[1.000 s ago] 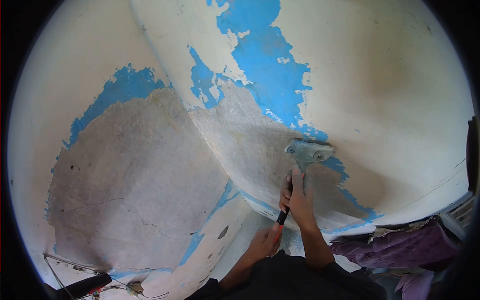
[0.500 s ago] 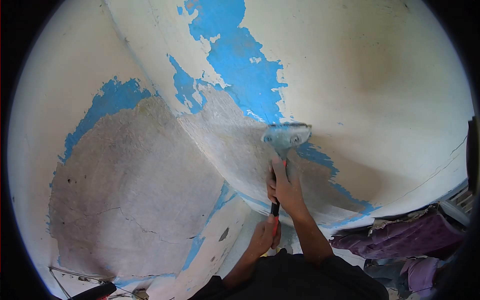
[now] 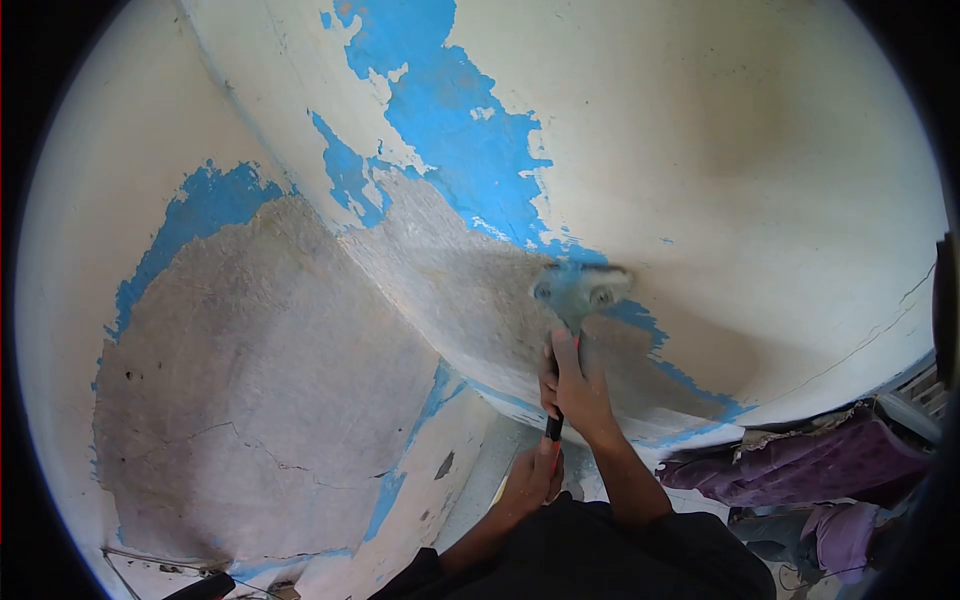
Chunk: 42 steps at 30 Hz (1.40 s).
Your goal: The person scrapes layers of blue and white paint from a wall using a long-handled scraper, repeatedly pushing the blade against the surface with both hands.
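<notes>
A scraper (image 3: 583, 292) with a wide, blurred head lies against the wall at the lower edge of a blue paint strip (image 3: 450, 130). My right hand (image 3: 578, 385) is wrapped round its black and red handle just below the head. Lower down, my left hand (image 3: 533, 474) grips the end of the same handle. Bare grey plaster (image 3: 450, 260) shows to the left of the scraper head, and more blue paint with cream paint beyond it lies to the right.
A large grey plaster patch (image 3: 260, 380) covers the adjoining wall at left. Purple cloth (image 3: 800, 465) and other fabric lie at lower right, near a white slatted object (image 3: 920, 400). Thin cables and a black object (image 3: 200, 587) are at lower left.
The scraper head has moved slightly down the wall, with both hands still on the handle. The wall has shifted a little left in the view.
</notes>
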Each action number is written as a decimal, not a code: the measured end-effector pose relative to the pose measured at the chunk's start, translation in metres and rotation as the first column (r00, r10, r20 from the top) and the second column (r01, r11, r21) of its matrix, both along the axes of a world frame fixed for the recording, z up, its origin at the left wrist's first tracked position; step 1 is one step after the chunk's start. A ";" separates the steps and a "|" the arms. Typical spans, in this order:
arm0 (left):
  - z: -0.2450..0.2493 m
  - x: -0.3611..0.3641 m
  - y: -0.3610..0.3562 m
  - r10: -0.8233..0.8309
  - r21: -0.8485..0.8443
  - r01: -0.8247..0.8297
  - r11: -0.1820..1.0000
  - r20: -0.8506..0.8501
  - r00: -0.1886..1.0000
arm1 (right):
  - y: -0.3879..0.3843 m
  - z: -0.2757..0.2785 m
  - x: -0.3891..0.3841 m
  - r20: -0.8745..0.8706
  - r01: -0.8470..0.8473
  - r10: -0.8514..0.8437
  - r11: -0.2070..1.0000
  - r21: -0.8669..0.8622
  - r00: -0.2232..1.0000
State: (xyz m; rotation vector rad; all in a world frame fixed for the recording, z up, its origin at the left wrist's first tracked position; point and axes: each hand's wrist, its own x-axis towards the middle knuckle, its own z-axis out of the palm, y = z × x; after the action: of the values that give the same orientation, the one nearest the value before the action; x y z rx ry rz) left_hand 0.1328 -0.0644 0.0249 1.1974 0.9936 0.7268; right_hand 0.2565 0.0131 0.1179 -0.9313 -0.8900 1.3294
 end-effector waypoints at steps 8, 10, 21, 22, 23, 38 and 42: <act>0.043 -0.005 0.027 0.099 0.002 -0.100 0.995 0.094 0.991 | 0.024 0.058 -0.017 -0.002 -0.030 0.031 0.993 0.111 1.000; 0.038 -0.007 0.023 0.064 0.017 -0.066 0.998 0.092 0.994 | 0.024 0.047 -0.016 -0.006 -0.031 0.032 0.994 0.105 0.999; 0.032 -0.011 0.007 -0.040 0.006 0.040 0.999 0.023 0.999 | 0.003 0.025 -0.006 -0.051 0.016 -0.014 0.999 0.045 0.999; 0.045 -0.011 0.008 -0.035 0.014 0.035 0.999 0.027 0.999 | 0.004 0.035 -0.007 -0.044 0.018 -0.017 0.999 0.036 0.999; 0.055 -0.013 0.012 -0.030 0.023 0.029 0.999 0.032 0.999 | 0.007 0.044 -0.009 -0.036 0.019 -0.018 0.999 0.028 0.999; 0.076 -0.013 0.028 0.049 0.014 -0.052 0.999 0.130 0.990 | 0.024 0.084 -0.025 -0.026 0.033 -0.030 0.993 0.115 0.999; 0.040 -0.011 0.015 -0.017 0.019 0.016 1.000 0.072 0.997 | 0.013 0.039 -0.015 -0.035 0.033 -0.029 0.992 0.119 0.999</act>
State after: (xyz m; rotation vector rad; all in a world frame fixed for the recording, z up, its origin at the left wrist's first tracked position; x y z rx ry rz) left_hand 0.1217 -0.0489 0.0646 1.1857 0.9179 0.7625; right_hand 0.2416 0.0258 0.1565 -0.8252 -0.9162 1.2481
